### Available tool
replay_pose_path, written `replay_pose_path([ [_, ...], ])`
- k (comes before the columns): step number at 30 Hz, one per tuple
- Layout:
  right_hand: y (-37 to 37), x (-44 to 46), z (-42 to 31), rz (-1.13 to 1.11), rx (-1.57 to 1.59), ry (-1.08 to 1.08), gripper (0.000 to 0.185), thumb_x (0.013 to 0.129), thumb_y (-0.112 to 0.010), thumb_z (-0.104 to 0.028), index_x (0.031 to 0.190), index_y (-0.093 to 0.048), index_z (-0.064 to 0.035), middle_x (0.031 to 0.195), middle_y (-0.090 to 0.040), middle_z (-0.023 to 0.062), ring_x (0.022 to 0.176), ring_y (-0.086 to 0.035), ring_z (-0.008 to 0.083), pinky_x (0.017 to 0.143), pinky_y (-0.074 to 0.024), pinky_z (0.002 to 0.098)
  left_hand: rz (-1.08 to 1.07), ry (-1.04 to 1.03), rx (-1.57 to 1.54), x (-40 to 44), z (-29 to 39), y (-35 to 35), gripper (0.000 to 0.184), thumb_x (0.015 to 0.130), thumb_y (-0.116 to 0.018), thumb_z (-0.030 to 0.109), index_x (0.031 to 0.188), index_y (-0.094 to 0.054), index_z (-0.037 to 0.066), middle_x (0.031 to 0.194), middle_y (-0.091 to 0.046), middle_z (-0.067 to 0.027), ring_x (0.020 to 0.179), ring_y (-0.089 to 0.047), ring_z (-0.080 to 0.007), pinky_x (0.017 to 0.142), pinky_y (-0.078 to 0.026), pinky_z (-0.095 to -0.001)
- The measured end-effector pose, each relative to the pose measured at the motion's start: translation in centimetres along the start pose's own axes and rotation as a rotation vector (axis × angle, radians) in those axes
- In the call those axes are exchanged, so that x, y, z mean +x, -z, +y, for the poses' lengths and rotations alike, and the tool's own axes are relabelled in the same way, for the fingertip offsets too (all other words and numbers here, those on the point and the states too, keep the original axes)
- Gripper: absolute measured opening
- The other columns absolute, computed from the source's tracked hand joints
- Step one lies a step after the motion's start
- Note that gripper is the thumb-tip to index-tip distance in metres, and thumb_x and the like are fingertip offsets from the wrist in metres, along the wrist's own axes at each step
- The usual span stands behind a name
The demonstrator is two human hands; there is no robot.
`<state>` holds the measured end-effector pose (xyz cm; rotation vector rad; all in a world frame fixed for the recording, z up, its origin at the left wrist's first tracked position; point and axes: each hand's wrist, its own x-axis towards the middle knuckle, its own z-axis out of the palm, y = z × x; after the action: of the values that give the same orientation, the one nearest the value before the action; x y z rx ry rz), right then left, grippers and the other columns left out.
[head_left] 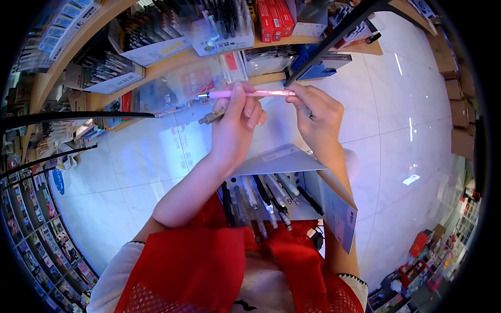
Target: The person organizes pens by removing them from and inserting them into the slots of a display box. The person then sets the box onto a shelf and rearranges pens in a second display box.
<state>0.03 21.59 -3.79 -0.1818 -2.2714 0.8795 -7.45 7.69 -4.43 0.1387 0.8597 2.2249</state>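
Observation:
My left hand (235, 117) is closed round the barrel of a pink pen (222, 94), whose tip points left. A grey pen (211, 117) is also tucked in that hand, lower down. At the right end of the pink pen, my right hand (317, 112) pinches it between thumb and finger. Below the hands, against my body, an open white box (342, 211) with raised flaps holds several white, grey and black pens (271, 193).
Wooden shelves (188, 53) ahead carry boxes of pens and red boxes (274, 20). A dark metal post (334, 41) slants down at the upper right. Racks (44, 235) stand at the far left, and cartons (462, 115) at the right.

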Motion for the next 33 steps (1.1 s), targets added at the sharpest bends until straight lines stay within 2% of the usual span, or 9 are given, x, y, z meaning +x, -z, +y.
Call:
replay_pose_path([
  [4,-0.6,-0.3,0.4,0.061,0.066,0.026,0.018,0.068,-0.068,0.006,0.085,-0.063,0.0005,0.067,-0.058,0.0119,0.055,-0.056,0.0244,0.05,-0.0429,0.0297,-0.056,-0.037,0.026,0.3,-0.2,0.2,0.023,0.098,-0.04,0.026,0.093,-0.05,0.007,0.061,-0.034,0.0024,0.053,-0.034,-0.008,0.056,-0.033,-0.0263],
  [10,-0.4,-0.6,0.6,-0.074,0.194,-0.15,0.014,0.075,-0.066,0.003,0.088,-0.064,0.0008,0.072,-0.063,0.011,0.06,-0.061,0.0182,0.053,-0.0465,0.0272,-0.039,0.044,0.232,1.2,0.7,1.1,0.023,0.099,-0.037,0.028,0.093,-0.049,0.009,0.062,-0.033,0.0034,0.052,-0.03,-0.0069,0.056,-0.03,-0.025],
  [16,-0.5,-0.6,0.3,0.001,0.491,-0.454,0.013,0.081,-0.063,-0.001,0.094,-0.064,-0.0005,0.077,-0.066,0.0061,0.069,-0.062,0.01,0.056,-0.044,0.0207,-0.041,0.056,0.298,0.7,1.7,0.5,0.028,0.098,-0.039,0.027,0.106,-0.051,0.004,0.066,-0.035,0.0027,0.055,-0.032,-0.0067,0.058,-0.031,-0.0246],
  [19,-0.3,-0.6,0.3,0.025,0.592,-0.451,0.015,0.084,-0.061,-0.006,0.098,-0.063,-0.0014,0.08,-0.066,0.0043,0.064,-0.057,0.0063,0.054,-0.0389,0.0173,-0.101,0.031,0.34,0.4,1.6,0.8,0.031,0.098,-0.04,0.026,0.114,-0.05,0.002,0.068,-0.037,0.0027,0.056,-0.032,-0.0063,0.059,-0.031,-0.0244],
  [22,0.1,-0.5,0.2,0.024,0.732,-0.554,0.016,0.087,-0.058,-0.01,0.1,-0.061,-0.0005,0.08,-0.065,0.0047,0.055,-0.047,0.0036,0.049,-0.0334,0.0169,-0.085,0.066,0.348,0.2,1.7,0.7,0.034,0.098,-0.04,0.025,0.119,-0.048,0.001,0.071,-0.04,0.0023,0.057,-0.034,-0.0056,0.059,-0.033,-0.0247],
  [25,0.0,-0.4,0.7,0.092,0.835,-0.548,0.018,0.09,-0.054,-0.013,0.102,-0.06,-0.0003,0.079,-0.063,0.0055,0.05,-0.036,0.0019,0.045,-0.0277,0.0165,-0.112,0.069,0.38,0.1,2.0,0.2,0.033,0.098,-0.039,0.023,0.12,-0.048,0.0,0.073,-0.043,0.0004,0.058,-0.036,-0.0067,0.06,-0.035,-0.0255],
  [28,0.6,0.0,1.1,0.209,0.937,-0.59,0.018,0.091,-0.053,-0.013,0.102,-0.058,0.0005,0.078,-0.061,0.006,0.049,-0.034,0.0014,0.043,-0.0243,0.0162,-0.207,0.057,0.634,-0.2,2.4,1.2,0.03,0.097,-0.04,0.018,0.119,-0.048,0.0,0.079,-0.048,-0.0022,0.063,-0.045,-0.0087,0.065,-0.04,-0.0266],
  [31,1.0,0.2,1.5,0.307,0.979,-0.594,0.019,0.093,-0.051,-0.015,0.103,-0.056,0.0006,0.078,-0.06,0.0062,0.048,-0.032,0.0014,0.042,-0.0227,0.0165,-0.395,0.001,1.039,-0.9,3.6,2.9,0.028,0.095,-0.046,0.015,0.119,-0.051,0.001,0.091,-0.058,-0.0074,0.081,-0.058,-0.0138,0.074,-0.045,-0.0281],
  [33,1.3,0.2,1.6,0.346,0.997,-0.599,0.02,0.093,-0.05,-0.016,0.102,-0.056,0.0007,0.077,-0.059,0.0058,0.047,-0.032,0.0016,0.041,-0.0225,0.0169,-0.55,0.041,1.204,-1.7,4.1,4.8,0.03,0.094,-0.045,0.015,0.12,-0.049,0.001,0.102,-0.056,-0.0101,0.091,-0.059,-0.0174,0.081,-0.044,-0.0305],
])
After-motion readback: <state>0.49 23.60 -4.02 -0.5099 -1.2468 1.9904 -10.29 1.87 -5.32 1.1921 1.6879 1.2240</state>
